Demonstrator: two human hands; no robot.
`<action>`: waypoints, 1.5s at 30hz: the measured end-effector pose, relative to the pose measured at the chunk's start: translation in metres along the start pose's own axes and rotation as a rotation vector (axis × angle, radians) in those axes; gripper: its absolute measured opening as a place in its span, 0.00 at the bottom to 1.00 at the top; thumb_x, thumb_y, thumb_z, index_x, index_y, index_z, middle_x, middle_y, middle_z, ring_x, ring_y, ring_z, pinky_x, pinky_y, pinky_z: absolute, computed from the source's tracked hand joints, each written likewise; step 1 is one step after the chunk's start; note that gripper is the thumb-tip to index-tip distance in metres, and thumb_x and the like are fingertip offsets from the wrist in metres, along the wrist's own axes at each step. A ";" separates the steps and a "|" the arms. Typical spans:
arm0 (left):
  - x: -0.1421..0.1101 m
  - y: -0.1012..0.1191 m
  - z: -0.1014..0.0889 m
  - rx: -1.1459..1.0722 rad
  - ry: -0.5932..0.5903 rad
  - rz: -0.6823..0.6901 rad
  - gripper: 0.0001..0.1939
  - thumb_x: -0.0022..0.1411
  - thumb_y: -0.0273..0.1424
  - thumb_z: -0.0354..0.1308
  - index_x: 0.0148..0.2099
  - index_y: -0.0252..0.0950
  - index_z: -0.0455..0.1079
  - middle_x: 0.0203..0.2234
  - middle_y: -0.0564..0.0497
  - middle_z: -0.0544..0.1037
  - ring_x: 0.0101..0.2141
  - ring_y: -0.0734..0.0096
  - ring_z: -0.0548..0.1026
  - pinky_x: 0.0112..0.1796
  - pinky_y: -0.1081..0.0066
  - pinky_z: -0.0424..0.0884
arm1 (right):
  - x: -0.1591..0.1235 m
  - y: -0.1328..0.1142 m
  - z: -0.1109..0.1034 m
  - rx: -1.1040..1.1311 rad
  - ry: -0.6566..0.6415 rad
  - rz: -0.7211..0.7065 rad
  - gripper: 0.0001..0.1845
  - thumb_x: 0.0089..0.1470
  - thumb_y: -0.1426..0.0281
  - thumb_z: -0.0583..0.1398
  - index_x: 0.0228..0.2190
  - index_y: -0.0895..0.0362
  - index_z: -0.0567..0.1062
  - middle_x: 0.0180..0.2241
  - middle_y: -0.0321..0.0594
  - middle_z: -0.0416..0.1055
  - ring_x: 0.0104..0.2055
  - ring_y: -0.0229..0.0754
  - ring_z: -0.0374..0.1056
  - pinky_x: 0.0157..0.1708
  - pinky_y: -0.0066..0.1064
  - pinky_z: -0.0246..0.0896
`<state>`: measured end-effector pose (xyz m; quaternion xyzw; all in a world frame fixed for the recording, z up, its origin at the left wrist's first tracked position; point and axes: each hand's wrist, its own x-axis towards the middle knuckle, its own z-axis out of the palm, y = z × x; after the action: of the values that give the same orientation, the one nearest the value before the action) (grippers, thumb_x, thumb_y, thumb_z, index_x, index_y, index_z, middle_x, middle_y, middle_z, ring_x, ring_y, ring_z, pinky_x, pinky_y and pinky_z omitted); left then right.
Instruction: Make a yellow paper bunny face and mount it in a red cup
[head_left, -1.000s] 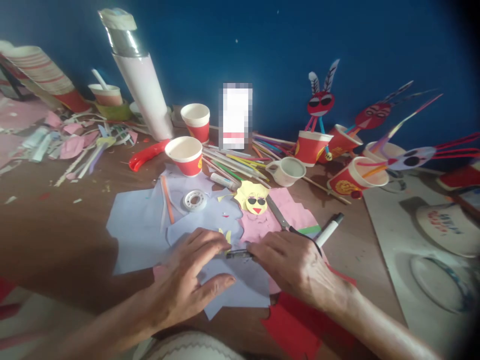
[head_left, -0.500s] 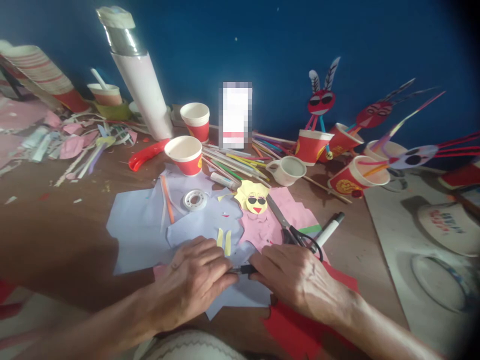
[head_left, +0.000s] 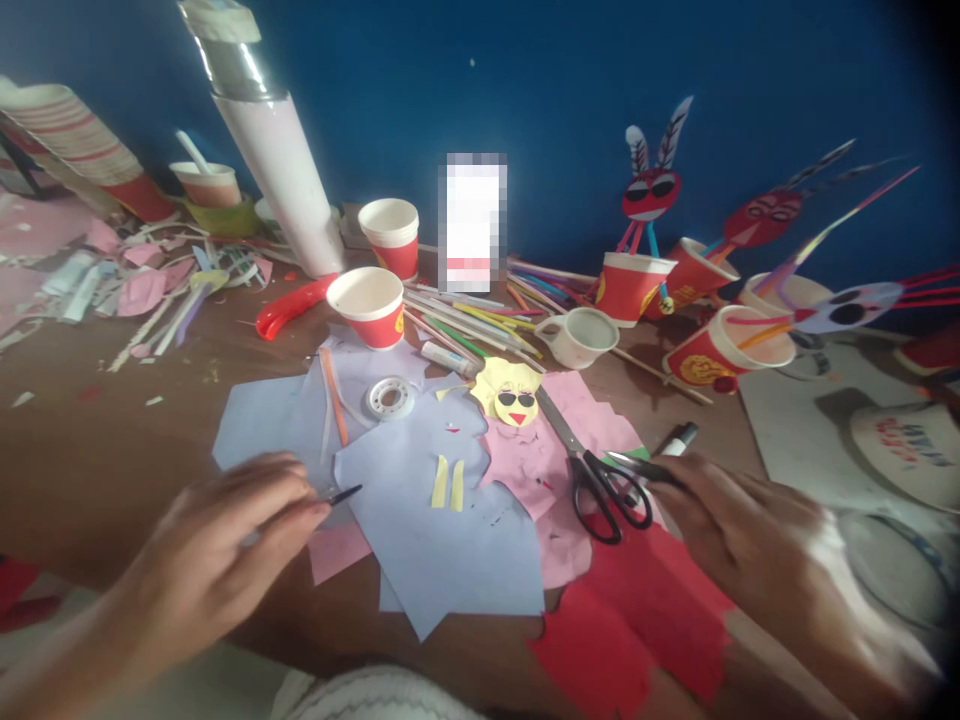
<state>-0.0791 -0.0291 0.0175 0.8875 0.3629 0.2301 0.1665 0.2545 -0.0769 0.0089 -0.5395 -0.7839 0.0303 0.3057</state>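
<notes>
At the left, my left hand (head_left: 247, 530) pinches a slim black tapered piece (head_left: 346, 494), its thin end pointing right over the blue paper (head_left: 420, 545). My right hand (head_left: 739, 535) is closed round a dark pen-like tool (head_left: 643, 467) with a pale pointed tip facing left; most of it is hidden by the fingers. Black-handled scissors (head_left: 589, 462) lie just left of that hand, on pink paper (head_left: 566, 545). Two pale yellow strips (head_left: 448, 484) rest on the blue sheet. Behind them is a yellow paper face (head_left: 516, 404) with dark glasses and a red mouth.
Red paper (head_left: 637, 610) lies at the front right. Paper cups (head_left: 367, 310), a tape roll (head_left: 389, 398), a white mug (head_left: 577, 338) and coloured sticks (head_left: 480, 320) stand or lie behind. A tall white flask (head_left: 281, 180) is back left; a bright screen (head_left: 472, 225) is against the wall.
My hands were together over the blue paper with a black-and-silver thing between them. They have moved apart, left and right, each with a slim dark piece. The scissors' handles are now uncovered.
</notes>
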 end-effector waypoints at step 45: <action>0.004 -0.012 0.063 -0.100 -0.224 0.306 0.04 0.61 0.27 0.56 0.35 0.34 0.73 0.48 0.50 0.76 0.41 0.62 0.69 0.41 0.62 0.64 | 0.006 -0.043 0.077 0.540 -0.202 0.187 0.04 0.52 0.76 0.57 0.30 0.56 0.71 0.19 0.32 0.71 0.17 0.32 0.62 0.17 0.24 0.57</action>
<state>-0.0503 -0.0259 -0.0399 0.9431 0.1908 0.1701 0.2128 0.1783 -0.0683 -0.0347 -0.5028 -0.7210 0.3189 0.3545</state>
